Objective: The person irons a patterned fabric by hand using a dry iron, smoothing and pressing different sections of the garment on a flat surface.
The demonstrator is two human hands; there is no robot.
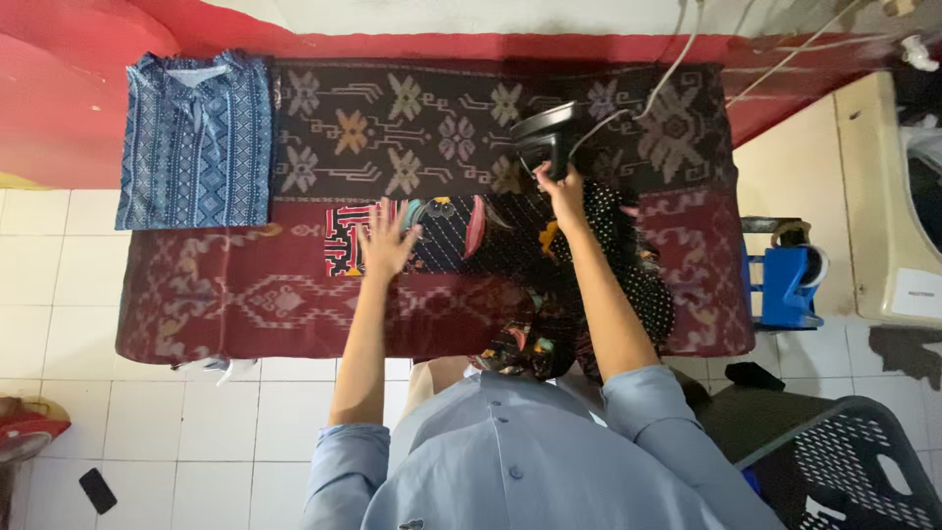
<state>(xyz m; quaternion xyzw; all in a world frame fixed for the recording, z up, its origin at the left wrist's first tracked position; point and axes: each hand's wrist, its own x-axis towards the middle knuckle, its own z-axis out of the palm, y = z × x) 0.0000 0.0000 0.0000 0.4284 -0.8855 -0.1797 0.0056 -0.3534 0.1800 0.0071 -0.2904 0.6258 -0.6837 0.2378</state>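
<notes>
A black garment with colourful patches (510,245) lies spread across a table covered in dark red and brown patterned cloth (245,294), part of it hanging off the near edge. My left hand (386,238) rests flat with fingers spread on the garment's left end. My right hand (561,186) grips the handle of a dark clothes iron (546,134) standing on the cloth just beyond the garment. The iron's white cord (677,59) runs up to the back right.
A folded blue patterned shirt (196,137) lies at the table's far left corner. A blue stool-like object (788,285) stands right of the table, a white appliance (898,196) beyond it, a dark plastic basket (844,461) near right. A red wall (59,88) runs behind.
</notes>
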